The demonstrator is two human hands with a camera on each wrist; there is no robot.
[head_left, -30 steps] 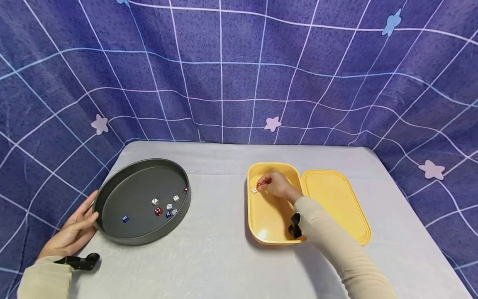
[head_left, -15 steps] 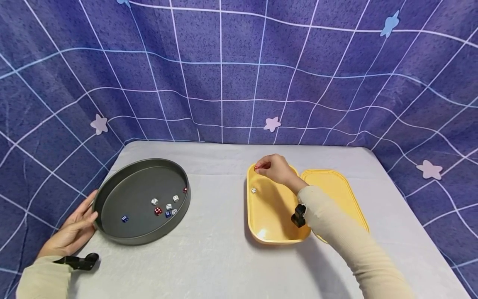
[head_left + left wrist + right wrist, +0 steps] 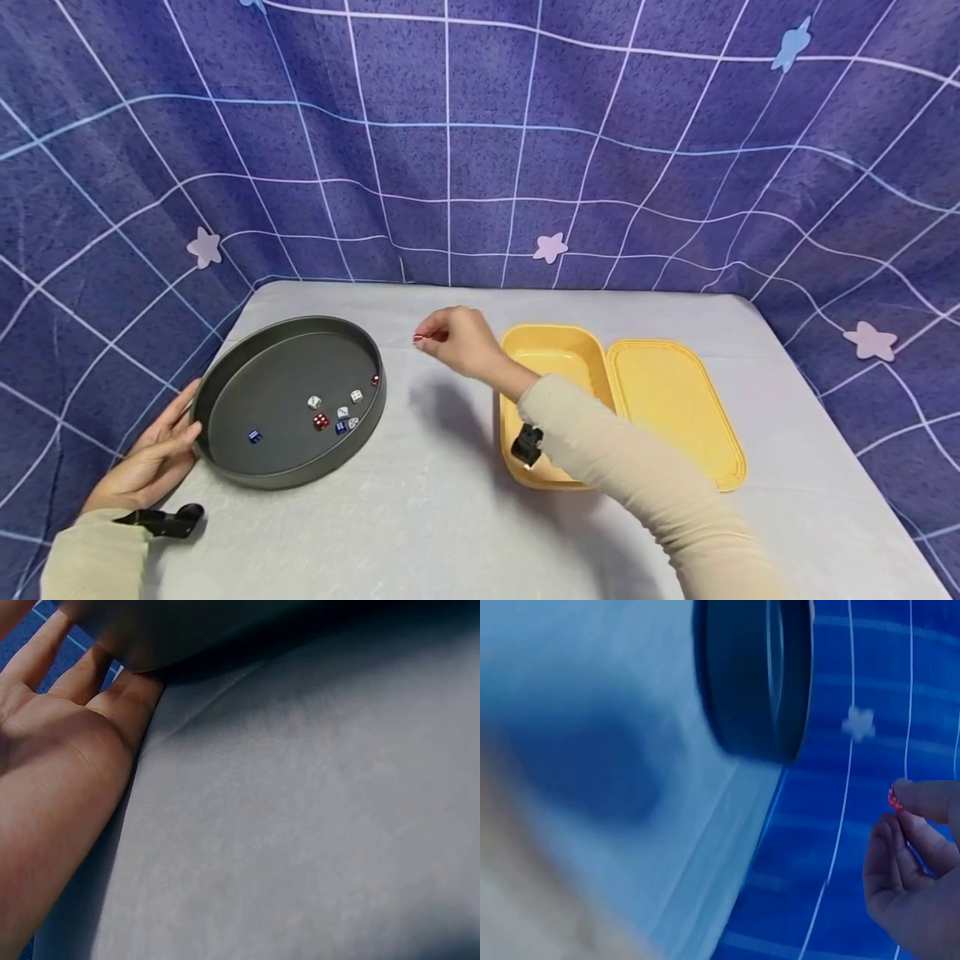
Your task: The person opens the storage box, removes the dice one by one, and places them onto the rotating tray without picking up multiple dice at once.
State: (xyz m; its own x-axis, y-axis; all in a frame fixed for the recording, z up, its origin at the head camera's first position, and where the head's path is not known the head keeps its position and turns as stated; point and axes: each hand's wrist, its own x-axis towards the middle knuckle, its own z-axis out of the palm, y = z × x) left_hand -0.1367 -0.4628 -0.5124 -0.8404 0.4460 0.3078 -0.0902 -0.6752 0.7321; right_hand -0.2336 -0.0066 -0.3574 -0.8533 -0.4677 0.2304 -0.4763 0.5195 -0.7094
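Observation:
Between thumb and fingertips, my right hand (image 3: 467,343) pinches a red die (image 3: 417,339) above the table, between the round dark pan and the yellow container. The right wrist view shows the red die (image 3: 894,796) at the fingertips. My left hand (image 3: 153,454) holds the left side of the dark pan (image 3: 270,367), thumb at the rim; the left wrist view shows its fingers (image 3: 127,701) against the pan's outer wall. In the pan lie a blue die (image 3: 255,436) on the left and several white, red and blue dice on the right, including a red die (image 3: 321,422).
The yellow container (image 3: 555,340) stands right of the pan, partly covered by my right forearm. Its flat yellow lid (image 3: 675,400) lies beside it. A white cloth (image 3: 420,508) covers the table, and a purple gridded curtain (image 3: 480,150) hangs around it.
My right hand has lifted the red die out of the yellow container and moved left towards the pan. The white die in the container is now hidden. My left hand stays at the pan.

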